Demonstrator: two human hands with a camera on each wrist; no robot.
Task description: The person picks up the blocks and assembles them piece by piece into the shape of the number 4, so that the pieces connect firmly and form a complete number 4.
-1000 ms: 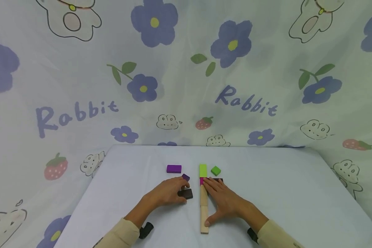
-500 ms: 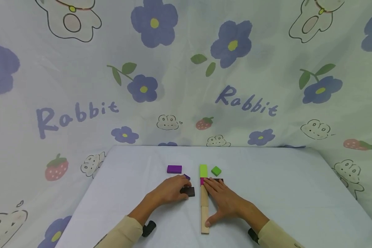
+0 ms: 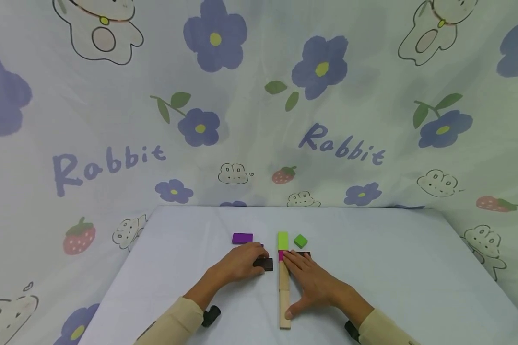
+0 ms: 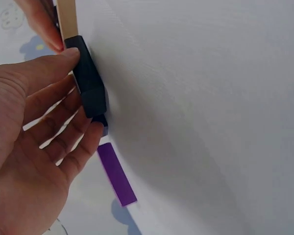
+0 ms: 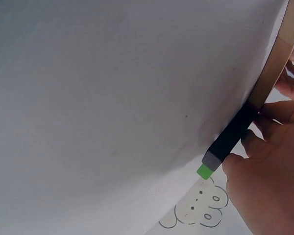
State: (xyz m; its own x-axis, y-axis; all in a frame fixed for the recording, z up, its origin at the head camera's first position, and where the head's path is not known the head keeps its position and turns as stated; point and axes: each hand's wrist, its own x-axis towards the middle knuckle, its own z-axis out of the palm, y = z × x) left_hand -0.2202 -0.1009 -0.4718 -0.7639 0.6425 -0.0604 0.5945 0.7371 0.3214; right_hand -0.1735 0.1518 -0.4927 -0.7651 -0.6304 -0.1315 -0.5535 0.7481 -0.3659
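Note:
In the head view, my left hand (image 3: 241,262) pinches a black rectangular block (image 3: 265,264) between thumb and fingers, a small gap left of a straight row. Also in the left wrist view, the thumb lies on this black block (image 4: 88,73). The row has two plain wooden blocks (image 3: 284,277), a magenta block (image 3: 280,256) and a lime block (image 3: 282,240) at its far end. My right hand (image 3: 315,282) rests along the row's right side with fingers extended, fingertips at the magenta block, thumb on the nearer wooden block. It partly covers another dark block (image 3: 304,254).
A purple block (image 3: 242,238) lies beyond my left hand, which nearly hides a smaller dark purple block (image 3: 261,246). A green block (image 3: 300,240) sits right of the lime one. White cloth (image 3: 393,278) covers the table; a printed curtain (image 3: 259,105) hangs behind.
My left hand has carried the black block slightly right and farther from me, closer to the row, now covering most of the small purple block. My right hand stays in place.

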